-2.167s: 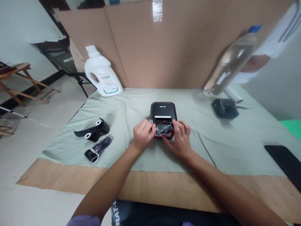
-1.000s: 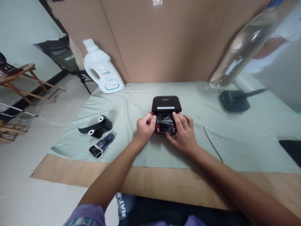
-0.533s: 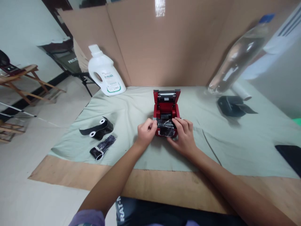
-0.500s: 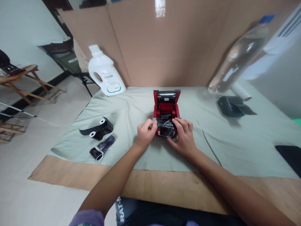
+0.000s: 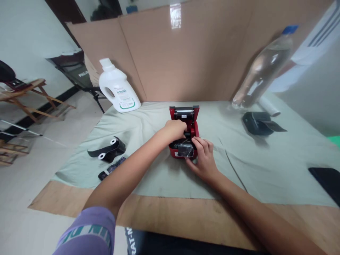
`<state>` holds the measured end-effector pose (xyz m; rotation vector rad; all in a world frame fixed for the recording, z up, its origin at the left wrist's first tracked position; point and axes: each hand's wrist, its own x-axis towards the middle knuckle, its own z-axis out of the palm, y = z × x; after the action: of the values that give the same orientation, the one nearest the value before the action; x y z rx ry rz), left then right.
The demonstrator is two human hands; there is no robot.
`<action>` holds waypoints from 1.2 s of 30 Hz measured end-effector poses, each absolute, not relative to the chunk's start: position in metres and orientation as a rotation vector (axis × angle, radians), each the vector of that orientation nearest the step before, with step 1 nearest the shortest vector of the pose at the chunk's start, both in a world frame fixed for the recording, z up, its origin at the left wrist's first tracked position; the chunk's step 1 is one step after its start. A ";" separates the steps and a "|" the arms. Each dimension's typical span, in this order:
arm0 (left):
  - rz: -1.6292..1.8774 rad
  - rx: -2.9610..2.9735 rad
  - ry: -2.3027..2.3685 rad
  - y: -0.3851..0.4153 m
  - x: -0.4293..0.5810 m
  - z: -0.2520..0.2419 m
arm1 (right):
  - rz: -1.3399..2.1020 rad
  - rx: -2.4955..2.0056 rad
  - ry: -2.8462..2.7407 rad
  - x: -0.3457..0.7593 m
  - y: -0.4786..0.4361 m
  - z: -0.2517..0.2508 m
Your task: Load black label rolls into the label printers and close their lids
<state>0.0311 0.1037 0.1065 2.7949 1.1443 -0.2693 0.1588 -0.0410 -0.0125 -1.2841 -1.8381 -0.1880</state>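
Observation:
A small red printer (image 5: 194, 129) stands in the middle of the green cloth with its lid (image 5: 184, 111) tipped up and back. My left hand (image 5: 175, 129) reaches into the open bay, fingers curled down inside; what they touch is hidden. My right hand (image 5: 203, 159) rests against the printer's front right corner, its thumb and forefinger pinched on a black glossy ribbon roll (image 5: 185, 148) at the front of the bay.
A white detergent jug (image 5: 117, 88) stands at the back left. Two black ribbon rolls (image 5: 106, 151) and a wrapped roll (image 5: 109, 170) lie left. A clear bottle (image 5: 261, 69), a black case (image 5: 257, 122) and a white tube (image 5: 268, 106) are at the right; cardboard walls behind.
The printer lid went from closed to open about half a second ago. Since then my left hand has left the printer's front left corner and moved up into the open bay.

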 end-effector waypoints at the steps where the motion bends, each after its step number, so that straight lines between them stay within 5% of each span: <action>1: -0.350 2.791 1.166 0.103 0.036 0.108 | -0.187 -1.281 -1.834 0.159 -0.041 -0.013; 5: -0.301 2.817 1.147 0.105 0.035 0.102 | -0.173 -1.265 -1.840 0.161 -0.041 -0.012; 15: 0.684 1.981 0.762 0.088 -0.037 0.106 | -0.158 -1.226 -1.857 0.163 -0.041 -0.013; 23: 1.273 1.553 1.268 0.135 -0.198 0.114 | -0.149 -1.254 -1.843 0.162 -0.039 -0.011; 36: 1.205 1.242 1.940 0.128 -0.336 0.062 | -0.169 -1.251 -1.836 0.163 -0.034 -0.010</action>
<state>-0.3361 0.1284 0.0622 1.2418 1.9402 1.2051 0.1631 -0.0340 -0.0103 -1.2511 -1.8363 -0.1687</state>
